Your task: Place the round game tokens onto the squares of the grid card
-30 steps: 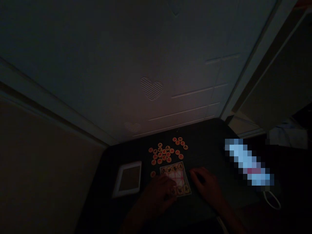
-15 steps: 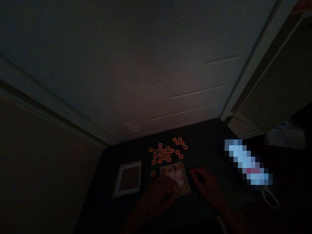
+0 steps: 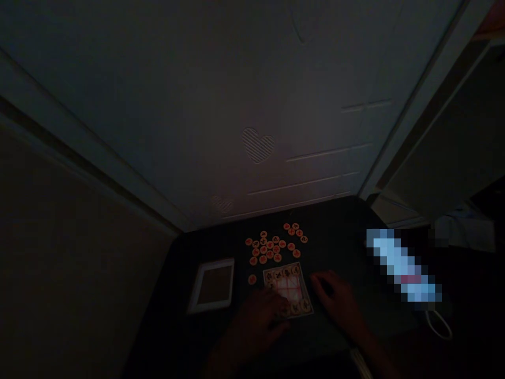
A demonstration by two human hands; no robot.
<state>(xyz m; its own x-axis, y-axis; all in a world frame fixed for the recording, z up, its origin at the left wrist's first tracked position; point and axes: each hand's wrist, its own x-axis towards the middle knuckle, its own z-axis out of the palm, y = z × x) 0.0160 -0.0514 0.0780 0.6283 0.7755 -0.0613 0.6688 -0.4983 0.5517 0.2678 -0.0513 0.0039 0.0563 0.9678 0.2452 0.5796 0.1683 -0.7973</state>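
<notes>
In the dim light, a small square box or tray (image 3: 311,300) lies on the dark table, with round xiangqi pieces (image 3: 287,271) along its top and bottom edges and a pink-lined pale floor between them. My left hand (image 3: 258,316) reaches over its lower left corner, its fingers closed down on a xiangqi piece (image 3: 284,309) there and partly hiding it. Just right of the box rests my right hand (image 3: 335,297), loosely curled, with nothing visible in it. A loose red-marked piece (image 3: 252,279) lies left of the box.
Beyond the box, many more loose xiangqi pieces (image 3: 270,245) spread over the table (image 3: 335,226). A white-rimmed rectangular lid or tray (image 3: 193,300) lies at the left. A blurred-out bright object (image 3: 402,266) with a looped cord (image 3: 444,329) is on the right. A panelled wall (image 3: 197,131) stands behind.
The camera view has shifted slightly. My left hand has moved a little down and back, showing more of the box's left side. My right hand stays beside the box.
</notes>
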